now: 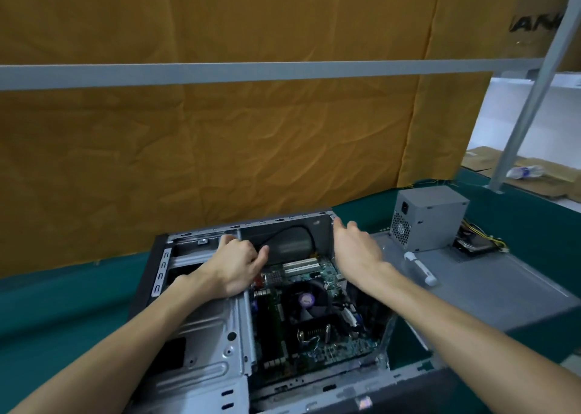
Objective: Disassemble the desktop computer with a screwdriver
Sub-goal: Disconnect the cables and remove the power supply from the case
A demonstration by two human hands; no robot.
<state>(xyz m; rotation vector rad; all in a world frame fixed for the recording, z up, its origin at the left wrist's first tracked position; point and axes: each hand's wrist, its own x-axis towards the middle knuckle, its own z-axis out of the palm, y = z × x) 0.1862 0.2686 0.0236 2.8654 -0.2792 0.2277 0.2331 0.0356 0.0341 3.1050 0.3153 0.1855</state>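
Note:
The open desktop case lies on its side on the green table, its motherboard and round CPU fan exposed. My left hand is inside the case near the drive cage, fingers curled round the cage's top edge close to a black cable. My right hand lies along the case's far right wall, fingers stretched to its top corner. A white-handled screwdriver lies on the removed grey side panel, to the right of the case.
A grey power supply stands on the side panel at the back right, with loose wires and a drive beside it. An orange cloth hangs behind the table. A metal frame post rises at right.

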